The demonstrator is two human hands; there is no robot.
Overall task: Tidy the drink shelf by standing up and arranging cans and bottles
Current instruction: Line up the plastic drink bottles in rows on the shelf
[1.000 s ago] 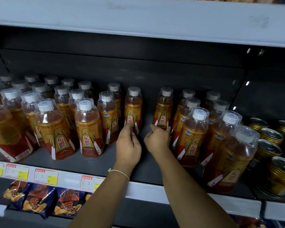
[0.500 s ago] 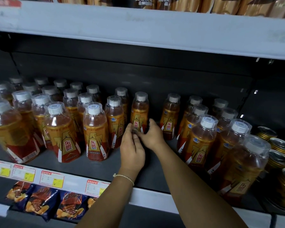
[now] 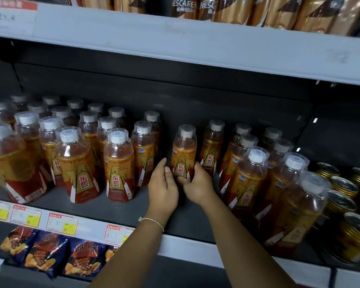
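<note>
An amber drink bottle [image 3: 184, 154] with a white cap and a gold-and-red label stands upright in the middle of the dark shelf [image 3: 116, 208]. My right hand [image 3: 197, 185] grips its base from the right, fingers curled round the front. My left hand [image 3: 163, 183] is at the bottle's left side, thumb raised and fingers touching the lower label. Several matching bottles [image 3: 119, 165] stand in rows to the left, and more of the same bottles [image 3: 249, 177] line up to the right.
Gold cans [image 3: 344, 187] fill the shelf's right end. The upper shelf [image 3: 175, 42] hangs low overhead and carries coffee bottles [image 3: 183, 7]. Price tags [image 3: 61, 223] line the front rail. Snack bags [image 3: 46, 254] lie on the shelf below.
Both hands closed in from two bottles onto the single middle bottle and drew it forward, apart from the row to its left. The view tilted up, showing the upper shelf's goods.
</note>
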